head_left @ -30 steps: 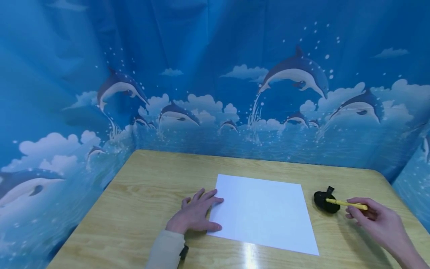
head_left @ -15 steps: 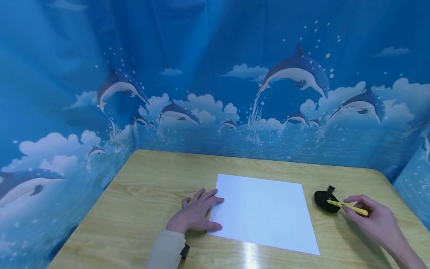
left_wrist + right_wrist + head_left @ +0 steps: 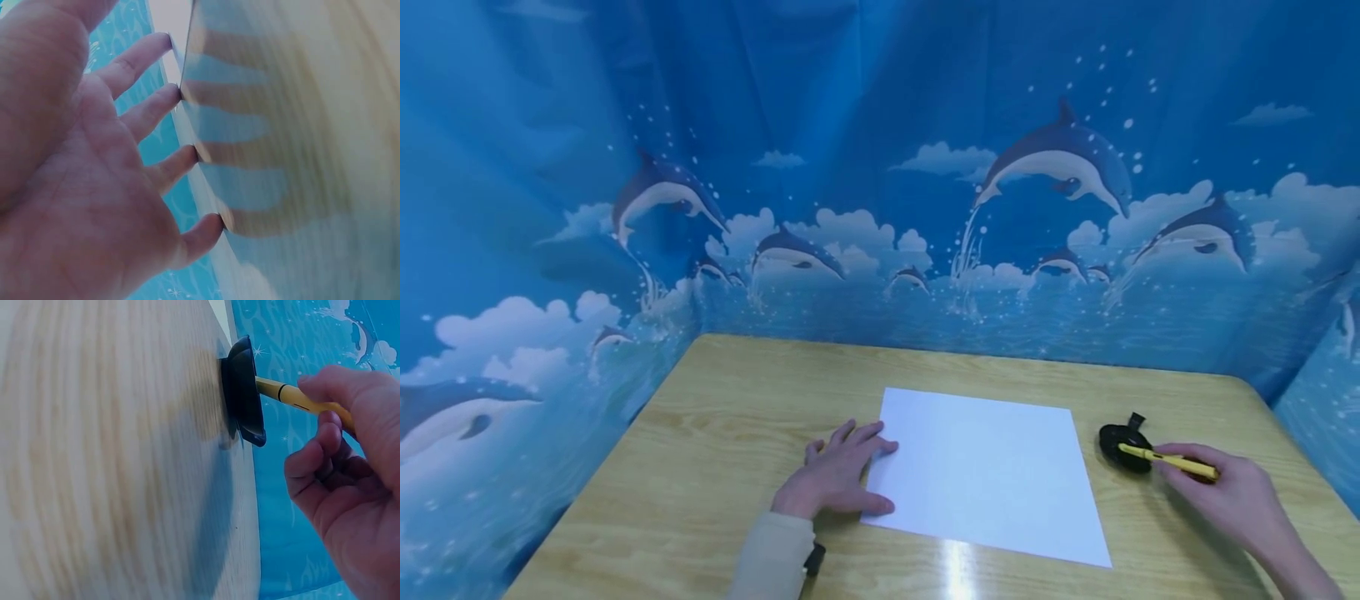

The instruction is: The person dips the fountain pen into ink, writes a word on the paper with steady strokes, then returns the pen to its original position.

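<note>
My right hand [image 3: 1240,500] pinches a slim yellow brush [image 3: 1172,460] between thumb and fingers. The brush's lower end points into a small black ink dish [image 3: 1124,448], where the tip is hidden. From the right wrist camera, the dish [image 3: 244,394] stands with its rim facing the hand, and the yellow handle [image 3: 290,395] has a dark ring round it. On the other side, my left hand [image 3: 835,479] is spread over the left edge of a blank white sheet of paper [image 3: 985,475]. Its fingertips [image 3: 209,228] rest at the surface in the left wrist view.
The sheet lies on a light wood-grain table [image 3: 737,400], left of the dish. A blue curtain printed with dolphins [image 3: 850,317] hangs behind the table and along its sides. A light sleeve [image 3: 769,558] covers the left forearm.
My right hand has moved slightly left with the brush, whose angle over the ink dish has shifted. The left hand and the paper stay as they were.
</note>
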Demonstrator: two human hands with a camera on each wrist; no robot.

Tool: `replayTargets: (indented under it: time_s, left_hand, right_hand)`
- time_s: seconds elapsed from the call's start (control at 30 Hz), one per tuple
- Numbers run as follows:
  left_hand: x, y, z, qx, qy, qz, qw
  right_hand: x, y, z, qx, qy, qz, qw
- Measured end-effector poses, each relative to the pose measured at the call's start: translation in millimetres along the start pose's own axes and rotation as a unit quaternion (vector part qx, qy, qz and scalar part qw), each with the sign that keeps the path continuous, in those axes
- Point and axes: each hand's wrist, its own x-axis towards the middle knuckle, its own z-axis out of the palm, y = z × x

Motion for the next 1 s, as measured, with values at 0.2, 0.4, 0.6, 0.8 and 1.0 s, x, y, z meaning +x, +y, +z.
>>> replayTargets:
  time_s: [0.2,0.4,0.6,0.8,1.0]
  left_hand:
    - [1.1,2.2,-2.1,0.002,0.004,-0.002,1.0]
    - [-1.0,2.4,-2.0,-0.009,0.003,-0.002,0.9999]
    - [-1.7,1.9,-1.6,-0.014,0.006,0.002,0.9999]
    - [-1.1,1.7,-1.8,-0.014,0.005,0.005,0.9999]
    - [-0.2,2.0,-2.0,-0.01,0.007,0.004,0.9999]
  right_hand:
    - [1.6,-2.3,0.0,0.013,0.006,0.021,0.9997]
    - [4.0,-0.9,-0.1,0.02,-0.013,0.022,0.9995]
    - [7.4,-0.8,-2.0,0.002,-0.027,0.011,0.9996]
    - [7.5,-2.3,-1.7,0.004,-0.029,0.012,0.9995]
    - [8.9,-5.1,-0.5,0.006,-0.03,0.017,0.9994]
